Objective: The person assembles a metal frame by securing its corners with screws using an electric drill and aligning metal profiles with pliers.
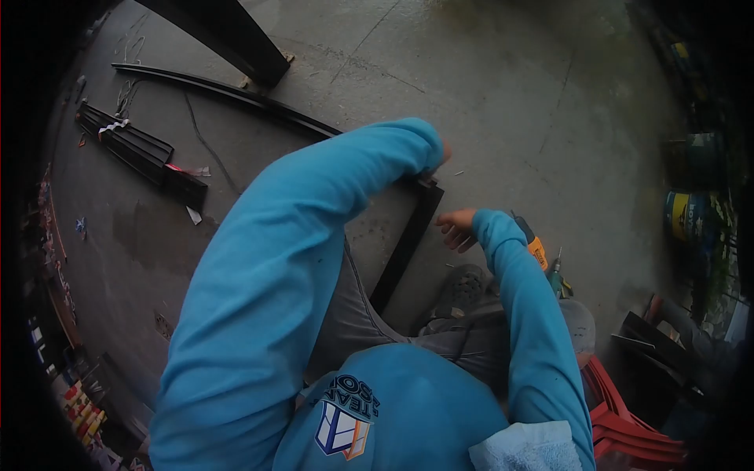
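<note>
Two long dark metal bars meet at a corner on the floor; one bar point(236, 98) runs off to the upper left and the other bar point(407, 251) comes back toward my legs. Above that corner my left hand point(446, 151) shows only a small part past its blue sleeve, its fingers hidden. My right hand point(457, 228) hangs just right of the nearer bar, fingers loosely bent and apart, holding nothing. Beside my right wrist, an orange and black power tool point(536, 250) is partly covered by the sleeve. A green-handled screwdriver-like tool point(556, 279) lies near it.
A thick dark post point(236, 39) stands at the upper left. Wrapped dark bars point(133, 149) and a cable point(206, 141) lie on the left. Blue-and-yellow bucket point(683, 215) and red plastic chair point(624, 420) are on the right. My shoe point(462, 289) is near the bar.
</note>
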`<action>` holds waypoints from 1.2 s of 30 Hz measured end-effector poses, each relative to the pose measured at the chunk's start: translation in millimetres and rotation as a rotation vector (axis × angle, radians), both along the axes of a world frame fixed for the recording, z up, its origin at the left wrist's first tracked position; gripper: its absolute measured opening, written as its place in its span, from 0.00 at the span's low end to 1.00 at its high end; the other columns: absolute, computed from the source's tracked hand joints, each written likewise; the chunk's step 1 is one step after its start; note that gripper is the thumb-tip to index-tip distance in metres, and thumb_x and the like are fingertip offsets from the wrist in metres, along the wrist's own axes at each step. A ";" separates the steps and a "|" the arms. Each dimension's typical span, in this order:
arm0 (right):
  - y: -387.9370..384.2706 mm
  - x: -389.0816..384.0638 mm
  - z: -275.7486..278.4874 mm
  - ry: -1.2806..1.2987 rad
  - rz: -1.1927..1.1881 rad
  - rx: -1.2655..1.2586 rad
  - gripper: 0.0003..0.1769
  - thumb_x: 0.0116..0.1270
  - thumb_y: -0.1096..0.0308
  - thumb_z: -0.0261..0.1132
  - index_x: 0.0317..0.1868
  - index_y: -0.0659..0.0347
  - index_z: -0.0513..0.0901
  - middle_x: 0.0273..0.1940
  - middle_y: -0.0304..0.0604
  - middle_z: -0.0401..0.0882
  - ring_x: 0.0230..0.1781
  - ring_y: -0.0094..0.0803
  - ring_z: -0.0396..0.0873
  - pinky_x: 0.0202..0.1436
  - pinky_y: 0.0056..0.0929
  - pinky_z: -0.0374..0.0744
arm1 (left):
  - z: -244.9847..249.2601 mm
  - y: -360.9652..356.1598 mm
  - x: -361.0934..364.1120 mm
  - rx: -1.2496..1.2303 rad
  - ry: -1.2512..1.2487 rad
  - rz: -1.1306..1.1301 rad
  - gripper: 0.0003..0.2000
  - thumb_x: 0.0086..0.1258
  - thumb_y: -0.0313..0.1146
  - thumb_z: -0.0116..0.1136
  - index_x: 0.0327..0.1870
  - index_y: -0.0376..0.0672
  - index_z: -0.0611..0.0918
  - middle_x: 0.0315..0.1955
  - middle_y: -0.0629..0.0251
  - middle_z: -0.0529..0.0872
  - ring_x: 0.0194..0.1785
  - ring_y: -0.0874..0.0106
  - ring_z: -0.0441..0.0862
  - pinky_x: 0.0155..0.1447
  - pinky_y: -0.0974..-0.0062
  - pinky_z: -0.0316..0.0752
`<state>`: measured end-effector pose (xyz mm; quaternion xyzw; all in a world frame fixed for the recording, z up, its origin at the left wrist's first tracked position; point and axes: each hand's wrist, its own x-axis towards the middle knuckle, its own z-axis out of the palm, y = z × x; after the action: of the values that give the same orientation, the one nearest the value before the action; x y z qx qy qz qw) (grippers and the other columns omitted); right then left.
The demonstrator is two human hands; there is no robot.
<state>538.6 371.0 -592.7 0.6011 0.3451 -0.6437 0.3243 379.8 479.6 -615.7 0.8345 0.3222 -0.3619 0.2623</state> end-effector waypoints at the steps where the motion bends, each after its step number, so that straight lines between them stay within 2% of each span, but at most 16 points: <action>1: 0.4 -10.2 3.7 0.004 -0.061 0.087 0.40 0.62 0.46 0.65 0.66 0.68 0.70 0.55 0.60 0.79 0.50 0.46 0.82 0.52 0.44 0.84 | -1.0 -8.0 -41.0 0.060 0.001 0.056 0.41 0.50 0.51 0.76 0.65 0.43 0.73 0.58 0.54 0.80 0.62 0.52 0.77 0.65 0.56 0.71; 3: -6.4 -27.3 1.2 0.015 -0.178 0.263 0.45 0.60 0.47 0.68 0.68 0.71 0.66 0.52 0.63 0.79 0.45 0.47 0.85 0.44 0.43 0.86 | -31.5 -30.1 -117.8 0.138 -0.013 0.114 0.21 0.69 0.36 0.59 0.62 0.45 0.74 0.53 0.49 0.81 0.57 0.51 0.80 0.61 0.56 0.74; 5: -23.6 -34.6 -13.4 0.077 -0.209 0.447 0.46 0.59 0.50 0.71 0.68 0.73 0.64 0.49 0.63 0.80 0.38 0.47 0.86 0.38 0.42 0.87 | -22.6 -39.0 -150.8 0.214 -0.021 0.140 0.16 0.70 0.27 0.51 0.58 0.45 0.75 0.48 0.50 0.83 0.51 0.51 0.83 0.54 0.55 0.77; 10: -20.9 -34.9 -13.7 0.044 -0.198 0.414 0.30 0.66 0.63 0.66 0.60 0.76 0.69 0.44 0.61 0.83 0.34 0.46 0.87 0.35 0.40 0.88 | 9.3 -47.4 -198.8 0.268 -0.054 0.179 0.17 0.62 0.25 0.57 0.54 0.44 0.75 0.44 0.52 0.84 0.49 0.51 0.83 0.50 0.54 0.77; 12: -3.4 -39.5 9.9 -0.008 0.118 0.338 0.23 0.67 0.61 0.65 0.52 0.74 0.78 0.40 0.57 0.86 0.35 0.43 0.87 0.37 0.35 0.87 | 52.2 -60.3 -229.9 0.415 -0.226 0.260 0.20 0.56 0.21 0.60 0.52 0.43 0.75 0.44 0.52 0.84 0.51 0.52 0.82 0.52 0.56 0.76; 14: 18.0 -45.8 16.9 -0.056 0.594 0.345 0.20 0.67 0.58 0.66 0.42 0.71 0.85 0.40 0.51 0.88 0.37 0.39 0.88 0.41 0.36 0.86 | 121.0 -74.3 -236.6 0.610 -0.440 0.295 0.11 0.57 0.21 0.57 0.40 0.42 0.73 0.35 0.57 0.80 0.45 0.56 0.80 0.49 0.61 0.72; 17: 67.0 -75.8 57.8 0.097 0.511 0.324 0.21 0.66 0.61 0.66 0.52 0.69 0.80 0.40 0.54 0.86 0.38 0.41 0.87 0.40 0.35 0.86 | 238.3 -67.3 -236.4 0.734 -0.534 0.352 0.12 0.54 0.21 0.60 0.37 0.41 0.72 0.27 0.56 0.79 0.34 0.53 0.80 0.40 0.60 0.73; 20: 86.7 -131.1 103.6 0.719 0.254 0.718 0.36 0.62 0.63 0.69 0.67 0.63 0.63 0.48 0.56 0.80 0.45 0.41 0.83 0.46 0.36 0.85 | 347.9 -59.4 -205.5 0.849 -0.536 0.309 0.17 0.52 0.22 0.60 0.43 0.41 0.72 0.26 0.57 0.81 0.28 0.59 0.83 0.35 0.63 0.78; 23: 66.7 -183.5 162.6 1.258 -0.153 1.103 0.41 0.61 0.64 0.72 0.70 0.60 0.60 0.59 0.54 0.74 0.57 0.42 0.78 0.59 0.40 0.79 | 418.3 -58.1 -139.6 0.885 -0.703 0.286 0.21 0.51 0.25 0.61 0.48 0.37 0.72 0.25 0.53 0.82 0.28 0.58 0.84 0.33 0.63 0.80; 25: 107.2 -177.5 140.9 1.193 0.342 1.589 0.38 0.65 0.66 0.69 0.71 0.61 0.60 0.64 0.51 0.70 0.63 0.42 0.73 0.66 0.42 0.74 | 448.6 -66.2 -92.0 0.913 -0.762 0.202 0.22 0.50 0.29 0.62 0.48 0.32 0.73 0.29 0.50 0.84 0.32 0.56 0.86 0.36 0.63 0.81; 26: 64.3 -179.1 202.1 1.410 -0.484 1.106 0.35 0.70 0.62 0.64 0.72 0.62 0.59 0.62 0.51 0.73 0.63 0.42 0.74 0.63 0.37 0.76 | 455.8 -69.7 -73.3 0.914 -0.803 0.154 0.23 0.51 0.30 0.62 0.49 0.32 0.74 0.30 0.50 0.85 0.32 0.55 0.86 0.35 0.63 0.81; 29: 86.6 -159.3 241.5 1.730 -0.658 0.952 0.32 0.72 0.60 0.62 0.71 0.62 0.62 0.59 0.51 0.76 0.59 0.42 0.77 0.60 0.37 0.79 | 459.0 -73.6 -70.3 1.133 -1.019 -0.088 0.39 0.49 0.43 0.73 0.60 0.30 0.69 0.43 0.46 0.82 0.47 0.53 0.82 0.53 0.58 0.79; 31: 102.6 -142.7 266.1 2.024 -0.847 0.765 0.30 0.73 0.58 0.60 0.70 0.62 0.64 0.56 0.50 0.78 0.55 0.43 0.80 0.56 0.36 0.81 | 450.3 -74.6 -116.1 1.130 -1.148 0.179 0.50 0.45 0.51 0.77 0.66 0.30 0.64 0.52 0.44 0.76 0.55 0.52 0.77 0.62 0.57 0.73; 33: 92.9 -111.1 310.0 1.464 -0.570 1.432 0.27 0.75 0.58 0.57 0.68 0.63 0.66 0.51 0.51 0.81 0.46 0.43 0.84 0.48 0.36 0.83 | 412.4 -80.2 -188.6 1.207 -0.953 0.410 0.57 0.42 0.53 0.78 0.71 0.32 0.57 0.58 0.43 0.69 0.62 0.49 0.71 0.71 0.56 0.64; 34: 84.2 -103.6 340.7 1.508 -0.655 1.434 0.21 0.72 0.60 0.60 0.57 0.68 0.76 0.43 0.52 0.85 0.36 0.43 0.87 0.39 0.34 0.87 | 379.2 -81.8 -226.2 1.457 -0.765 0.416 0.62 0.40 0.53 0.79 0.74 0.35 0.51 0.63 0.44 0.64 0.69 0.47 0.62 0.76 0.52 0.54; 36: 84.7 -74.3 365.5 1.437 -0.652 1.531 0.21 0.74 0.59 0.58 0.58 0.67 0.76 0.43 0.52 0.85 0.36 0.41 0.87 0.37 0.33 0.87 | 337.3 -78.7 -280.0 1.589 -0.601 0.624 0.65 0.39 0.55 0.80 0.76 0.42 0.46 0.67 0.48 0.60 0.75 0.47 0.54 0.79 0.48 0.45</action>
<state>464.2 455.7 -227.1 0.1904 0.5861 -0.5139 -0.5967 99.8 400.9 -278.4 0.7036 0.6068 0.2881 -0.2319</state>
